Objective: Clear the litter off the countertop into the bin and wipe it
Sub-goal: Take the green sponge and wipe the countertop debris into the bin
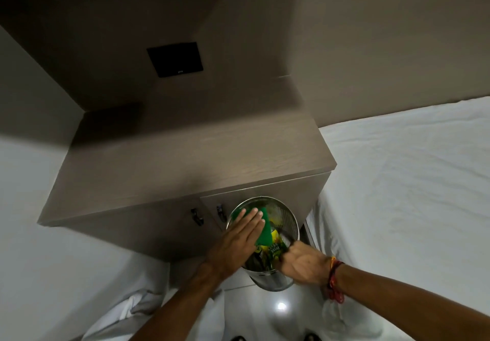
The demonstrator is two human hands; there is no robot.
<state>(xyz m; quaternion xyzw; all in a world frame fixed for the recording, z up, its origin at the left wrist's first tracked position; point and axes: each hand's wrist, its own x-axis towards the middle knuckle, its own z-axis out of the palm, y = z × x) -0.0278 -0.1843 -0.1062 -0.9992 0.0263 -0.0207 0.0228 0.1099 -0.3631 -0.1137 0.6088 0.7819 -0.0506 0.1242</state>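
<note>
A round steel bin point(275, 283) is held up in front of the brown wooden countertop point(191, 155). My right hand point(299, 263) is closed on the bin's near rim. My left hand point(238, 237) lies flat, fingers together, over the bin's mouth, with a green scouring pad point(265, 230) under its fingers. Inside the bin lie green and yellow wrappers point(274, 248) and other litter. The countertop's surface shows nothing lying on it.
White bedding point(403, 181) lies to the right of the cabinet and more white bedding point(23, 208) to the left. Two small metal handles point(197, 217) sit on the cabinet front. A black square panel point(175, 59) is on the wall behind. Glossy floor tiles point(265, 311) lie below.
</note>
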